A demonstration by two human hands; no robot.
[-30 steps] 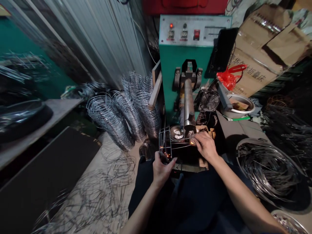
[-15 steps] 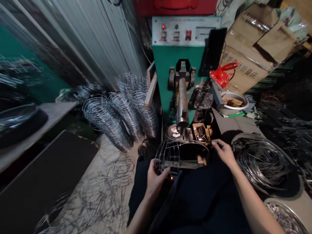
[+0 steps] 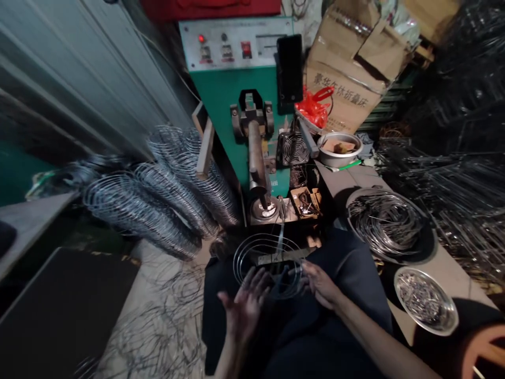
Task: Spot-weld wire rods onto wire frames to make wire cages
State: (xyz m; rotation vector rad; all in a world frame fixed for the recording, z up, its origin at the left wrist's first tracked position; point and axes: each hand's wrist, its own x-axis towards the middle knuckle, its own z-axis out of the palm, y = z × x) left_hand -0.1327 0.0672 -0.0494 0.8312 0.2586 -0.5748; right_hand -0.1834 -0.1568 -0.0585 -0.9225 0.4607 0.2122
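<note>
Above my lap is a round wire frame (image 3: 252,240) made of several thin metal rings. My right hand (image 3: 320,284) is closed on its right side, thumb and fingers pinching the wire. At the lower left of the rings, my left hand (image 3: 245,304) is open, its fingers stretched out and thumb apart; whether the fingertips touch the wire I cannot tell. Just beyond the frame stands a green welding machine (image 3: 221,87), its thick metal arm (image 3: 256,152) pointing down toward me.
Stacks of wire rings (image 3: 138,205) lean at the left. To the right are a tub of cut wires (image 3: 434,247), a bowl of small metal pieces (image 3: 453,316) and a basin (image 3: 323,155). A small carton (image 3: 295,202) sits beside the arm. Loose wires (image 3: 158,316) cover the floor.
The wire frame has come back from the machine arm toward my lap and lies more face-up. My left hand has let go and opened; my right hand has moved in onto the frame. The view has turned right.
</note>
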